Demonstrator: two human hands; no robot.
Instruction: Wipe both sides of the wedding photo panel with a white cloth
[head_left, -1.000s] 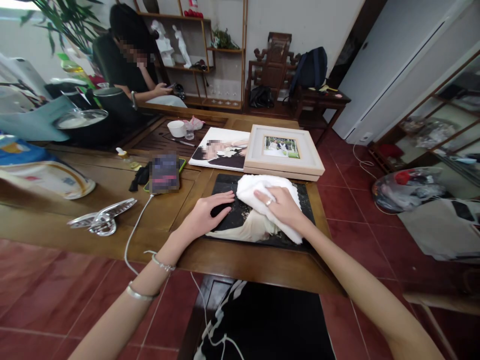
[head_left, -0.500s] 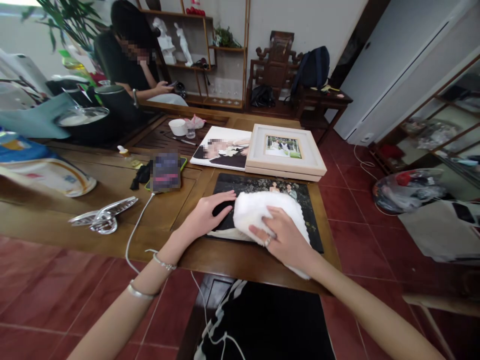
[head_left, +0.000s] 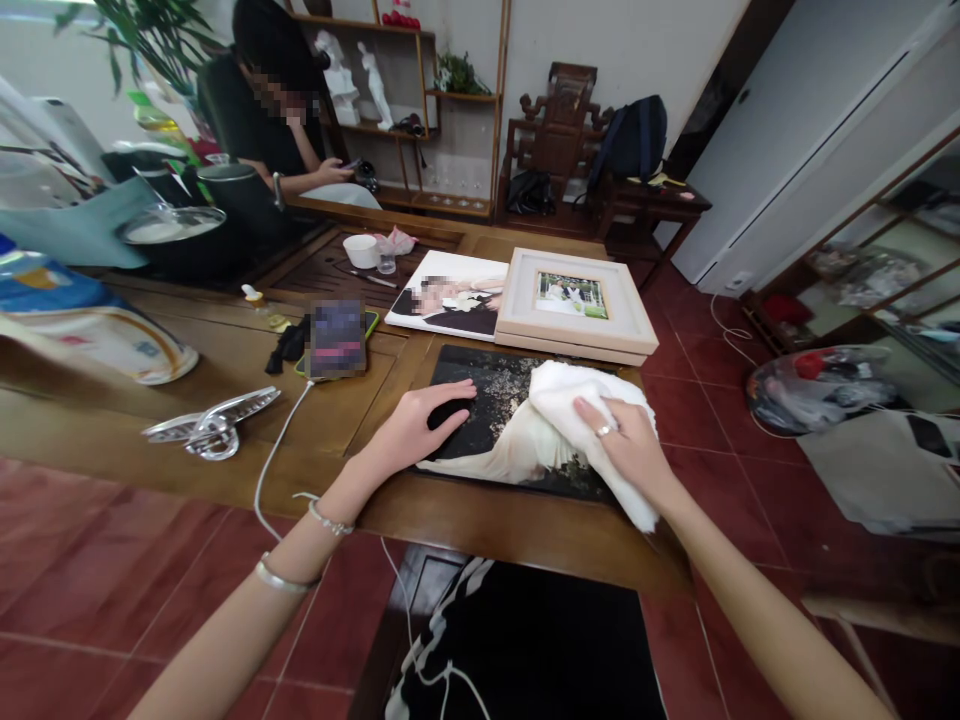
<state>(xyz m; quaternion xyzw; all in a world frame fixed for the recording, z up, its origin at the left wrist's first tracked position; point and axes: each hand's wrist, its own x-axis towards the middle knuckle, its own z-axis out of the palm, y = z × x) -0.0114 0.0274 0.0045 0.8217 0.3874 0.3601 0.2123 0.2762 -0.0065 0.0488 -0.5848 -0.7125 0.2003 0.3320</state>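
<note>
While the left hand (head_left: 416, 425) lies palm down with its fingers stretched out and its thumb spread away from them, it grips nothing; its fingers and thumb rest at the left end of a thin, dark, rectangular photo panel (head_left: 487, 390) that shows part of a cream-coloured gown. The right hand (head_left: 634, 445) bends over a folded, fluffy white cloth (head_left: 562, 395), its fingers and thumb curled onto the fabric; how tightly it squeezes cannot be told. This cloth covers the panel's right end and spills past the panel's near right corner.

The panel lies flat on a brown wooden table (head_left: 480, 515), near the front edge and close to the right edge. Just behind it, also by the right edge, a pale wooden picture frame (head_left: 574, 297) with a small outdoor photo of a couple sits on a second pale piece of like outline. To its left lies a white-edged portrait print (head_left: 450, 292), its right end hidden by the frame.

Farther left is a smartphone in a bright green case (head_left: 337, 338), and a thin white cable (head_left: 274, 447) runs from it over the table's front edge. A shiny silver metal clip (head_left: 212, 420) lies left of the cable. Toward the far edge stands a small white bowl (head_left: 361, 251). Beyond that edge sits a person in dark clothes (head_left: 240, 110), looking down at a handheld device.
</note>
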